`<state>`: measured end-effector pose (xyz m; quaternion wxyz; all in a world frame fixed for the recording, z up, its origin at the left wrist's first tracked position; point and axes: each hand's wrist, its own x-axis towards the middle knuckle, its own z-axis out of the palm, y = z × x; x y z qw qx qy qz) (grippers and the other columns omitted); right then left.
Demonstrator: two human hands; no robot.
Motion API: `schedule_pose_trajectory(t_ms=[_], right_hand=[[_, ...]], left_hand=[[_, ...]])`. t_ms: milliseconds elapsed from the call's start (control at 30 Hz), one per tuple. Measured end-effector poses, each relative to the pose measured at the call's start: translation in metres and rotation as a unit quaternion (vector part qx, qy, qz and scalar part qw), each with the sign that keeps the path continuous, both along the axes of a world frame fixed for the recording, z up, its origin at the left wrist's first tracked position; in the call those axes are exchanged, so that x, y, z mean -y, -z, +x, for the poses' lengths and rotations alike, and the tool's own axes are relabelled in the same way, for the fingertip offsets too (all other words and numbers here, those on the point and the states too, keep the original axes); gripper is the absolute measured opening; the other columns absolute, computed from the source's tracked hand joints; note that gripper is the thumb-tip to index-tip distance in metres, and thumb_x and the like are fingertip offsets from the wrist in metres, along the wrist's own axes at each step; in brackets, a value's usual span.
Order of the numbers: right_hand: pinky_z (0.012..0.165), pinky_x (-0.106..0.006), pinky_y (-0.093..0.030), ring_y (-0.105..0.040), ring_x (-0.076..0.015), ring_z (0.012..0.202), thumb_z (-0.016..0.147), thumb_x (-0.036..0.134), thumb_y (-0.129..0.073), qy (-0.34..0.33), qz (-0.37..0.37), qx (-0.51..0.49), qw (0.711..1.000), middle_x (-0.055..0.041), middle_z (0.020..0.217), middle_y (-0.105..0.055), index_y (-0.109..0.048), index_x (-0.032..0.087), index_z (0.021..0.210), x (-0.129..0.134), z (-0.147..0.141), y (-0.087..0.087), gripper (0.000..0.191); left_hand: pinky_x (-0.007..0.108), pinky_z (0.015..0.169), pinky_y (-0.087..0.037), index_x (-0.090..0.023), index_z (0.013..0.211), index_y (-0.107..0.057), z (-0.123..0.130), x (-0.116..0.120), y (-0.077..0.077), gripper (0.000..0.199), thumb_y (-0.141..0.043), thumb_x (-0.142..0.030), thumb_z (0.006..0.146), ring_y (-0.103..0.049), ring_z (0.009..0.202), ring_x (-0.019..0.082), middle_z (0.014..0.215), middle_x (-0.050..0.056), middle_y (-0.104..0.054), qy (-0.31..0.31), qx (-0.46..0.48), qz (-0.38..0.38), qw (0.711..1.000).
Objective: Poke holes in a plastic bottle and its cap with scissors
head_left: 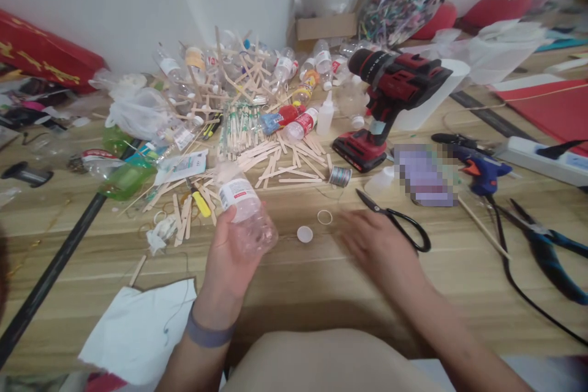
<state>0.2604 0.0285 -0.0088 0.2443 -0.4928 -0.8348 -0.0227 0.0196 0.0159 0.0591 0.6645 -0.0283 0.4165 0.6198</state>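
Observation:
My left hand (228,257) grips a small clear plastic bottle (245,209) with a white label, held tilted above the wooden floor. My right hand (373,244) is blurred, fingers spread, and hovers low over the floor with nothing in it. A white bottle cap (304,234) and a rubber band (324,217) lie just left of that hand. Black-handled scissors (399,222) lie right behind it.
A heap of wooden sticks (280,156) and plastic bottles (294,70) fills the back. A red cordless drill (388,104), a wire spool (340,176), a blue glue gun (480,166), pliers (546,245) and a power strip (546,156) lie to the right. White paper (138,331) and a black rod (55,269) lie left.

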Motion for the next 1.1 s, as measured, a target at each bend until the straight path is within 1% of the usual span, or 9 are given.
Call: schedule_pose_trajectory(t_ms=[67,200,333,500,633,733,867,1000,1100], right_hand=[[0.08,-0.032,-0.058,-0.067,-0.0224,0.096,0.09,0.021,-0.063,-0.076,-0.051,-0.005,0.996,-0.0107,0.111,-0.066,-0.064,0.017,0.121,0.0,-0.03,0.003,0.032],[0.073,-0.028,-0.058,-0.066,-0.0182,0.083,0.083,0.006,-0.066,-0.141,-0.112,0.004,0.984,-0.0072,0.097,-0.066,-0.069,0.017,0.11,0.0,-0.065,0.012,0.03],[0.074,-0.027,-0.057,-0.066,-0.0175,0.082,0.09,0.007,-0.056,-0.142,-0.114,-0.004,0.983,-0.0068,0.094,-0.064,-0.07,0.018,0.103,-0.005,-0.048,0.01,0.022],[0.077,-0.033,-0.058,-0.068,-0.0238,0.091,0.1,0.024,-0.046,-0.077,-0.064,-0.028,0.995,-0.0138,0.103,-0.065,-0.067,0.016,0.114,-0.016,0.006,0.002,0.027],[0.073,-0.034,-0.058,-0.069,-0.0244,0.086,0.099,0.032,-0.047,-0.025,-0.033,-0.038,0.998,-0.0121,0.101,-0.066,-0.068,0.016,0.112,-0.017,0.026,0.002,0.029],[0.07,-0.031,-0.057,-0.068,-0.0213,0.08,0.098,0.033,-0.051,-0.041,-0.075,-0.078,0.993,-0.0085,0.097,-0.066,-0.067,0.019,0.109,-0.013,0.022,0.001,0.024],[0.066,-0.029,-0.055,-0.064,-0.0175,0.07,0.095,0.03,-0.054,-0.056,-0.141,-0.149,0.977,-0.0049,0.086,-0.062,-0.066,0.021,0.11,-0.011,0.007,-0.006,0.021],[0.067,-0.028,-0.055,-0.062,-0.0157,0.07,0.092,0.026,-0.055,-0.086,-0.206,-0.204,0.953,-0.0043,0.084,-0.061,-0.068,0.022,0.108,-0.014,-0.008,-0.01,0.021],[0.067,-0.025,-0.056,-0.065,-0.0151,0.072,0.089,0.027,-0.057,-0.102,-0.27,-0.27,0.918,-0.0038,0.084,-0.063,-0.067,0.021,0.101,-0.016,-0.021,-0.009,0.017]], left_hand=[[0.027,0.055,-0.056,-0.011,0.101,-0.066,0.0,0.001,0.0,0.025,-0.051,-0.028,0.091,-0.066,0.063,0.017,0.082,0.01,-0.073,0.009,0.001,-0.003,1.0],[0.027,0.056,-0.056,-0.008,0.097,-0.067,0.001,0.004,0.003,0.03,-0.048,-0.031,0.095,-0.066,0.062,0.017,0.081,0.011,-0.073,0.024,0.012,-0.01,1.0],[0.027,0.055,-0.055,-0.006,0.094,-0.067,-0.001,0.005,0.006,0.036,-0.044,-0.034,0.097,-0.065,0.059,0.016,0.077,0.011,-0.071,0.034,0.014,-0.022,0.999],[0.026,0.054,-0.054,-0.007,0.094,-0.068,-0.001,0.001,0.008,0.036,-0.044,-0.034,0.098,-0.064,0.059,0.015,0.076,0.01,-0.07,0.058,0.016,-0.019,0.998],[0.025,0.057,-0.054,-0.009,0.096,-0.067,0.002,-0.002,0.013,0.03,-0.049,-0.034,0.096,-0.065,0.063,0.014,0.082,0.009,-0.071,0.077,-0.003,-0.024,0.997],[0.025,0.062,-0.054,-0.011,0.101,-0.066,0.002,-0.001,0.02,0.029,-0.065,-0.036,0.088,-0.065,0.07,0.014,0.086,0.007,-0.07,0.088,-0.048,0.015,0.995],[0.026,0.066,-0.053,-0.016,0.104,-0.064,-0.003,0.0,0.029,0.045,-0.081,-0.043,0.073,-0.064,0.075,0.014,0.091,0.004,-0.069,0.089,-0.144,0.075,0.983],[0.026,0.066,-0.051,-0.018,0.103,-0.063,-0.008,-0.001,0.03,0.05,-0.081,-0.051,0.07,-0.062,0.074,0.014,0.088,0.002,-0.068,0.12,-0.174,0.089,0.973],[0.027,0.069,-0.05,-0.02,0.107,-0.061,-0.012,-0.001,0.031,0.048,-0.079,-0.049,0.073,-0.063,0.076,0.014,0.09,0.001,-0.068,0.121,-0.227,0.084,0.963]])
